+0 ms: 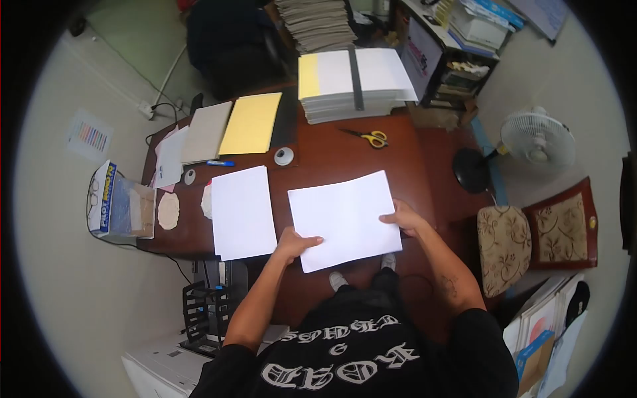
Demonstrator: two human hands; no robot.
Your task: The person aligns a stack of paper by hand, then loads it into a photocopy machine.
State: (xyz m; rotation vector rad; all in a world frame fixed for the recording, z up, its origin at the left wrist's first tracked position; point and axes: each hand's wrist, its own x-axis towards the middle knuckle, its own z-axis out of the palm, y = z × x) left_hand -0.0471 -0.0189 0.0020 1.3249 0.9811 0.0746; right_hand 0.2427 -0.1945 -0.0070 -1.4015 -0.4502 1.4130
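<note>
Now two hands [295,244] [405,217] on white paper [346,220]

We count: hands [300,245], two; held paper batch [346,222], one; shoes [338,281], two; scissors [369,138], one pair; fan [538,140], one; blue marker [220,163], one; floral chair [505,249], one; yellow folder [251,124], one (or sheet; we cannot tell).

Pale wall [63,262] L of brown desk [318,159]; pedestal fan [539,139] R of desk, floral-upholstered chair [507,249] below fan, black office chair [229,40] behind desk.

Room between held sheets [346,222] and scissors [376,138], stack [332,83] beyond
</note>
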